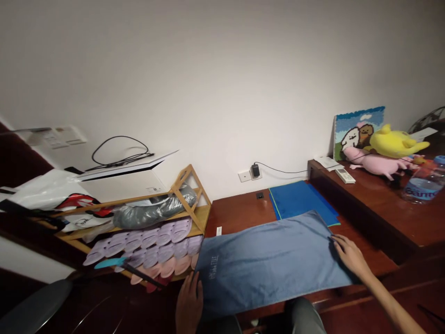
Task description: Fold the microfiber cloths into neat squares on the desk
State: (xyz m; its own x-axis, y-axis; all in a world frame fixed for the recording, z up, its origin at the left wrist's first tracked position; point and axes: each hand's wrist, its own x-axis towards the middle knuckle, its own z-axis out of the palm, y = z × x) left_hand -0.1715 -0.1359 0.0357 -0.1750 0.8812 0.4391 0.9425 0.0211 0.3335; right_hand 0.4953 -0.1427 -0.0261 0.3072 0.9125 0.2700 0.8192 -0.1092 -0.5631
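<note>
A blue-grey towel with pale lettering near its left end lies spread on the brown wooden desk, its front edge reaching the desk's edge. My left hand is at the towel's left edge, fingers stretched out along it. At the opposite end, my right hand lies on the right edge with its fingers extended and apart. Behind the towel, partly covered by it, is a brighter blue folded cloth with green edging.
To the left stands a wooden rack with lilac and pink slippers and a grey plastic-wrapped bundle. On the raised right surface are a remote control, plush toys and a plastic bottle. A plugged-in adapter trails a cable.
</note>
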